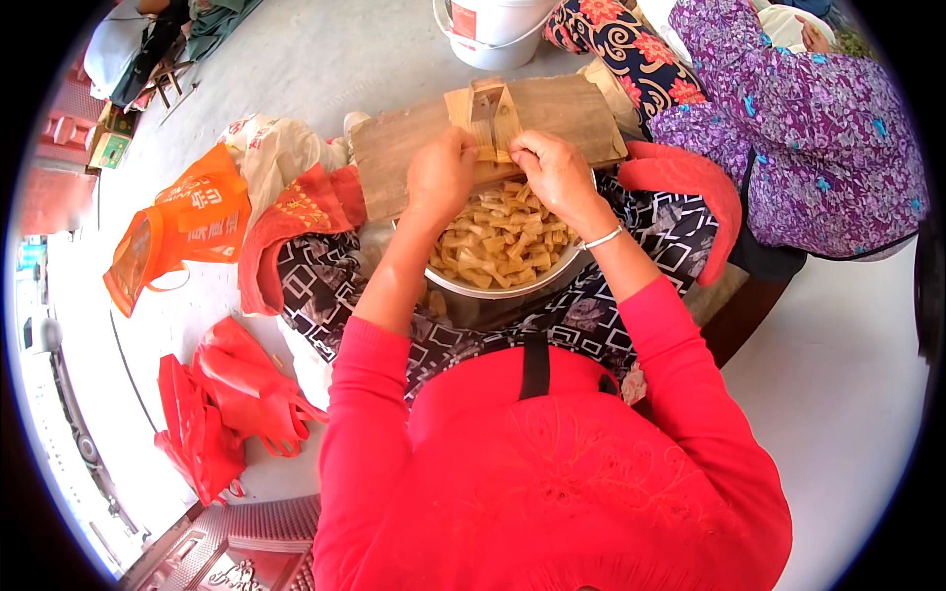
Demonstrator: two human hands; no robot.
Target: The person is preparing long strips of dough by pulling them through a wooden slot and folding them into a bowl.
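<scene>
Tan strip: spans the gap between the two hands, at the near edge of a wooden board, directly above the far side of a round metal basin. Left hand: fingers closed, pinching the strip's left end; exact fingertip contact partly hidden. Right hand: thumb and forefinger pinching the right end; other fingers curled. Pale bracelet on the right wrist.

Basin: holds a heap of short tan pieces, many narrowed at the middle. Board lies crosswise just beyond the basin. On it, between and beyond the hands, a light wooden-looking piece; its exact form cannot be made out.

Person: red top, sleeves ending on the forearms; black trousers with white square outlines. Red cloth over the legs, one part left of the basin, another on the right.

Surroundings: orange bag on the left, beside a pale plastic bag; red bags nearer the wearer, on the floor. White bucket beyond the board. Co-worker's purple floral garment at upper right.
</scene>
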